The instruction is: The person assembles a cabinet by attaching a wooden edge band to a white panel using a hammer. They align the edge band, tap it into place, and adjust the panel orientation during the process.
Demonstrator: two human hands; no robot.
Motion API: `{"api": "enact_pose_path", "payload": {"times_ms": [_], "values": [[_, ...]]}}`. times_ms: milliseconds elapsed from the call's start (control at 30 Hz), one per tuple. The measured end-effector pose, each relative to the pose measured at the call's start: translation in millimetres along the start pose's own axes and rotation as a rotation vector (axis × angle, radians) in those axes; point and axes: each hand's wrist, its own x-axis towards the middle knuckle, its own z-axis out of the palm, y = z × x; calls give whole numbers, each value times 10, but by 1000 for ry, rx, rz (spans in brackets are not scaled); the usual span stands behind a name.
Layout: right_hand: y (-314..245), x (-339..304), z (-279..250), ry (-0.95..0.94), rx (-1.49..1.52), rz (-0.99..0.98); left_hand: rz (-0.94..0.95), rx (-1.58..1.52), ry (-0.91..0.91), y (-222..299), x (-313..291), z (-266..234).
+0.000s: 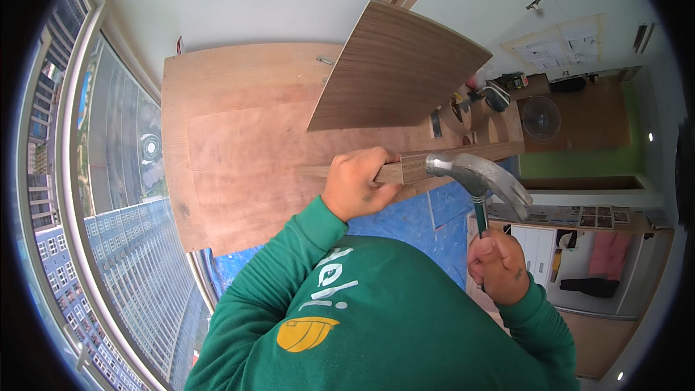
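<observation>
My left hand [360, 185] is closed around a narrow wood strip [414, 168] near the front edge of the worktable, where it meets another short wooden piece [389, 174]. The strip has a brown wood-grain face and extends right along the table. In my right hand [501, 266] is a claw hammer [496, 176] with a steel head and a dark green handle. The hammer's striking face is close to the strip, just right of my left hand; whether they touch I cannot tell. My fingers hide part of the joint between the wooden pieces.
A plywood worktable [239, 145] spreads out ahead, with a tilted wood-grain panel [398, 65] at its back. Several tools and a tape roll [456, 117] lie at its right end. Blue sheeting [413, 228] covers the floor. Windows [130, 195] line the left; a shelf unit [579, 261] stands right.
</observation>
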Motion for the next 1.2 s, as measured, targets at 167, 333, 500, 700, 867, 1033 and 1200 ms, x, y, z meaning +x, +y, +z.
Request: {"api": "enact_pose_path", "payload": {"times_ms": [167,333,500,700,867,1033,1200], "values": [[113,49,41,11,41,22,-25,-18,1,2,12,28],[51,35,-70,180,248,-76,-11,39,-9,29,18,-5],[-24,198,89,172,227,-267,-92,-28,4,78,19,37],[18,690,667,35,83,-205,-61,119,5,109,-31,-9],[273,740,614,184,20,-319,-124,-9,-1,108,-39,23],[674,823,-78,360,40,66,-105,-67,-45,109,-34,11],[719,766,-146,423,29,-32,12,-50,-33,91,-60,61]]}}
